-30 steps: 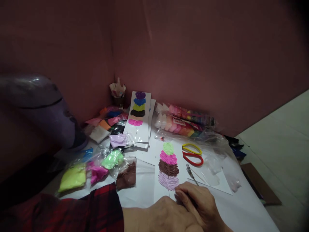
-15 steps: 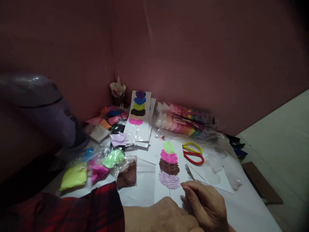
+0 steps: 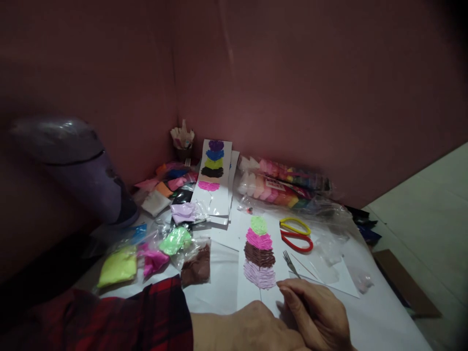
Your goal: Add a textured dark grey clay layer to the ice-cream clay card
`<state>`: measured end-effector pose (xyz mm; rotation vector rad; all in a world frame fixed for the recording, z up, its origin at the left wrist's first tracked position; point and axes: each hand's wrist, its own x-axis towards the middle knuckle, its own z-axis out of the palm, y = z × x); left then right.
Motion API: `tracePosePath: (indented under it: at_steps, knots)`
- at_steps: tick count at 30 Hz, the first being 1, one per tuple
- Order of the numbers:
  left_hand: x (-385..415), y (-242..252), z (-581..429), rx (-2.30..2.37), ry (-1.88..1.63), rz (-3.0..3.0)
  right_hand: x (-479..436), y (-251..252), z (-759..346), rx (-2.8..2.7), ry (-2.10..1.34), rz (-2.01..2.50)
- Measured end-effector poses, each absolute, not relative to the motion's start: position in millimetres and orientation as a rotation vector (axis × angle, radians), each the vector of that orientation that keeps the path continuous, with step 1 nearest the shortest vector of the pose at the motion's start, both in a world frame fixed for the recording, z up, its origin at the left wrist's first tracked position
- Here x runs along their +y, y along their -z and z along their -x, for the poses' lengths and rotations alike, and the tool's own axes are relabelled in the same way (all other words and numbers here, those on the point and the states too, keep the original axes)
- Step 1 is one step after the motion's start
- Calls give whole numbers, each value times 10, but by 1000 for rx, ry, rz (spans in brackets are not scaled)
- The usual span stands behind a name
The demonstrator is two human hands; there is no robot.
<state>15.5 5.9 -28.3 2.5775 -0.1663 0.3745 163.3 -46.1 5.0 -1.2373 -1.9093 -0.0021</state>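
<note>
Four ridged clay bands (image 3: 259, 254), pale green, pink, brown and lilac, run far to near down a narrow white paper card (image 3: 244, 297) on the counter (image 3: 383, 317). The left hand (image 3: 252, 324) crosses its near end, grip hidden; the right hand (image 3: 318, 307) curls just right, thumb near forefinger, any pinched scrap indiscernible. Clay looks soft, easily dented; the light, bendable card is best held by bare edges.

Right ahead of me, two plain dusky-pink walls (image 3: 300, 87) meet at an upright corner (image 3: 174, 78), the light dim and deep shadow lying low on my left. And down on my right, there it is, a pale tiled floor (image 3: 435, 209), running past my white-topped table (image 3: 387, 314)!
</note>
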Motion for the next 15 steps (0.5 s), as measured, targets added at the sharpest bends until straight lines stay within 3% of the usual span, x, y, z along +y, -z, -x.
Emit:
tracePosePath:
  at_steps: [15]
  knots:
    - [49,298,-76,-216,-357,-2495,-425,-124,-1576,-1875,103,1193]
